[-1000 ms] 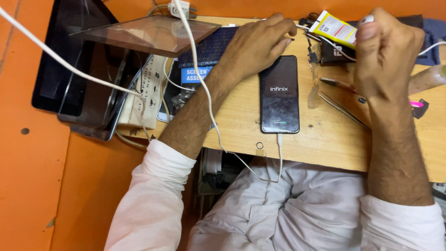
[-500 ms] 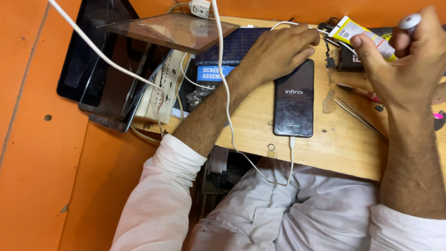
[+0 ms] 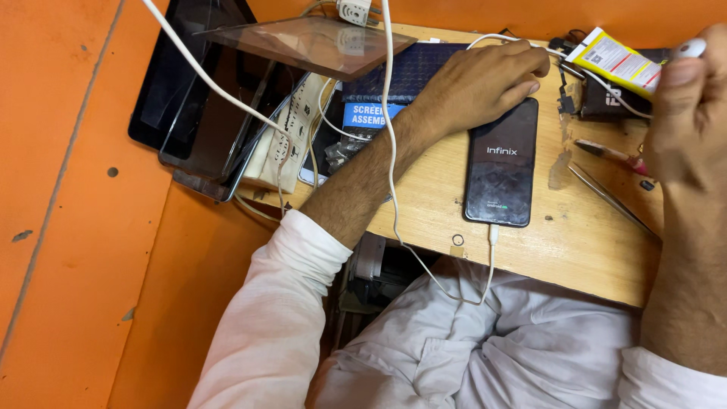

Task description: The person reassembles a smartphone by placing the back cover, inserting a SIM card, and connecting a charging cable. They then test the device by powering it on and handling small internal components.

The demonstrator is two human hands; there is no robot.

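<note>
A black phone point(image 3: 501, 163) lies face up on the wooden table point(image 3: 575, 235), its screen dark with a small white logo. A white cable point(image 3: 491, 250) is plugged into its bottom end. My left hand point(image 3: 473, 87) lies over the phone's top edge, fingers curled down on it and thumb at the top corner. My right hand point(image 3: 685, 121) is raised at the right edge, closed on the end of a yellow tube point(image 3: 615, 62). A small white tip point(image 3: 691, 48) shows above its fingers.
Tweezers point(image 3: 606, 193) and a red-handled tool point(image 3: 606, 151) lie right of the phone. A dark box point(image 3: 606, 102) sits under the tube. At the left are a glass sheet point(image 3: 310, 42), stacked tablets point(image 3: 204, 113), a white power strip point(image 3: 291, 132) and hanging white cables point(image 3: 390, 151).
The view has shifted, so everything sits further right and lower. My right hand rose toward the top right corner with the tube. My left hand stayed on the phone's top.
</note>
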